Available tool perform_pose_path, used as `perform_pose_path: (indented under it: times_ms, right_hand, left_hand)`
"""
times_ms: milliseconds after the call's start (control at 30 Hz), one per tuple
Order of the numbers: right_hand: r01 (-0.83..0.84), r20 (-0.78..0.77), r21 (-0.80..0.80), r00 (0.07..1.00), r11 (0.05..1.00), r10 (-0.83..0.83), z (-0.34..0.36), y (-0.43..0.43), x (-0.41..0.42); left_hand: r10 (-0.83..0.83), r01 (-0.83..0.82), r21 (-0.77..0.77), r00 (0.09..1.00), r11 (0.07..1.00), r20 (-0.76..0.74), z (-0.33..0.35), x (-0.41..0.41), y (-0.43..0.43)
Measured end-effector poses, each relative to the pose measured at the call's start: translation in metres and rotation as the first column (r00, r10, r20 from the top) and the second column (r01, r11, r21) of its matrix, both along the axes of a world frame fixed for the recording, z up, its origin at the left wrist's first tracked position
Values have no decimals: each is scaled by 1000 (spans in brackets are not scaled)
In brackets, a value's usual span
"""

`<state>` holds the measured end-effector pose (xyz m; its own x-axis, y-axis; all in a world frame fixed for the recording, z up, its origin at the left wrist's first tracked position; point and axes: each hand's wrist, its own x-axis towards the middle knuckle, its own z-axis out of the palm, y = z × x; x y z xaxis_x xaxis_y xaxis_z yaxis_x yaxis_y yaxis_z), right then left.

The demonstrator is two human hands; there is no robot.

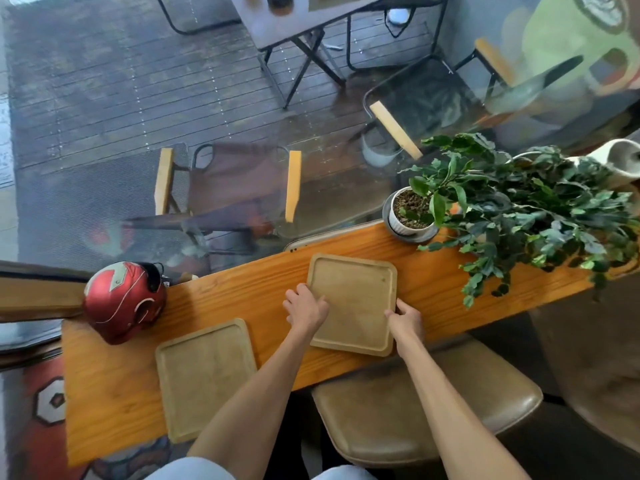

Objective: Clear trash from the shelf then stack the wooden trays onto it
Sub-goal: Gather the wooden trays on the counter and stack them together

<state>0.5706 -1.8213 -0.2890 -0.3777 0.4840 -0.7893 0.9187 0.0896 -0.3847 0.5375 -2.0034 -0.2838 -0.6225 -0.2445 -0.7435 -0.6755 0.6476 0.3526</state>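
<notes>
Surface: long orange wooden shelf (pixel 433 282) by a window, no trash visible.
Trays: square pale wooden tray (pixel 353 303) at centre; second matching tray (pixel 204 377) at 8 o'clock, unstacked.
Hands: left hand (pixel 306 308) and right hand (pixel 405 320) curled on the centre tray's side edges.
Left: stacking.

No text, label, brand, number or sign can be read here. The red helmet (pixel 124 301), near the left end of the wooden shelf (pixel 433 285), carries pale stripes and a small dark patch at its side, but any letters there are too blurred to make out. The two wooden trays (pixel 353 303) bear no marking.
</notes>
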Motion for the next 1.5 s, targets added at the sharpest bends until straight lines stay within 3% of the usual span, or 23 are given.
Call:
perform_pose_path:
  times_ms: [333,433,500,600,767,967,1200,1500]
  right_hand:
    - [-166,-1,-256,985,952,172,52,-19,-1]
    - [-230,-76,-358,973,905,217,66,-46,8]
    - [-298,-142,-375,954,878,264,70,-74,20]
    - [-409,-206,-345,911,845,357,66,-127,47]
    - [-482,-206,-251,874,840,440,42,-212,95]
    - [-520,-176,-61,846,852,503,26,-273,122]
    - [-502,-131,115,848,857,514,24,-297,135]
    - [-492,-114,93,858,866,500,19,-290,116]
  left_hand:
    - [328,-320,171,944,932,-24,60,25,-47]
    - [429,-386,310,899,869,-85,83,43,-93]
    - [444,-386,315,885,867,-138,95,68,-125]
    - [451,-393,277,871,877,-192,94,118,-173]
    - [436,-390,252,885,886,-163,65,178,-247]
    - [388,-382,170,921,908,-5,23,206,-288]
    - [395,-388,201,919,899,10,4,219,-296]
    - [415,-406,242,910,881,17,2,198,-298]
